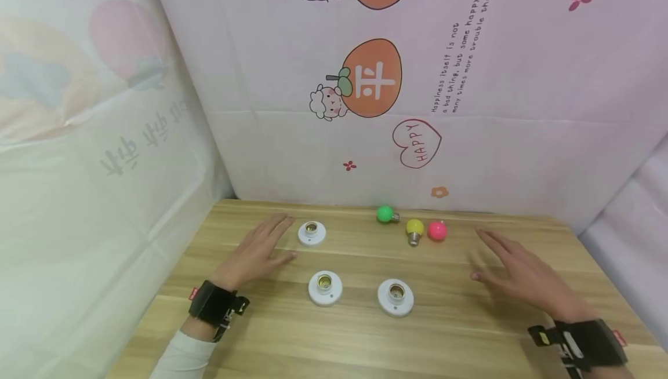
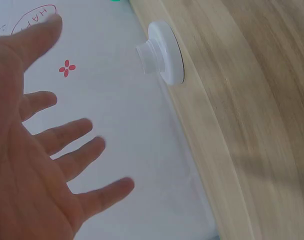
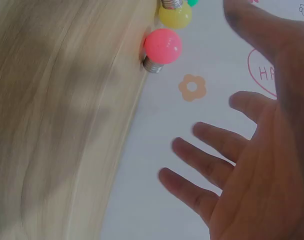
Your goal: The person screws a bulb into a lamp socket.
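Hovering over the wood-grain tabletop, left hand and right hand both have fingers spread well apart, thumbs out, gripping nothing. Right hand a bit blurred in head view.

Three white lamp sockets. Rear socket: just right of left fingertips, not touching. Front socket: right of left thumb, nearer the person. Right-hand socket: between the two hands, left of right thumb, well apart from it.

Three bulbs, all left of right fingertips. Pink bulb: closest to them, metal base pointing to the back. Yellow bulb: next one over, base toward the person. Green bulb: farthest from right fingers, base to the right.

Writing: printed cloth stands beyond both sets of fingers. Heart print between and beyond the hands reads "HAPPY". Text lines higher up: "Happiness itself is not / a bad thing, but some happy produ / many times more trouble than hap", last two cut by frame. Orange fruit print carries "平". Red tags on the black wristbands behind the fingers: lettering too small to read.
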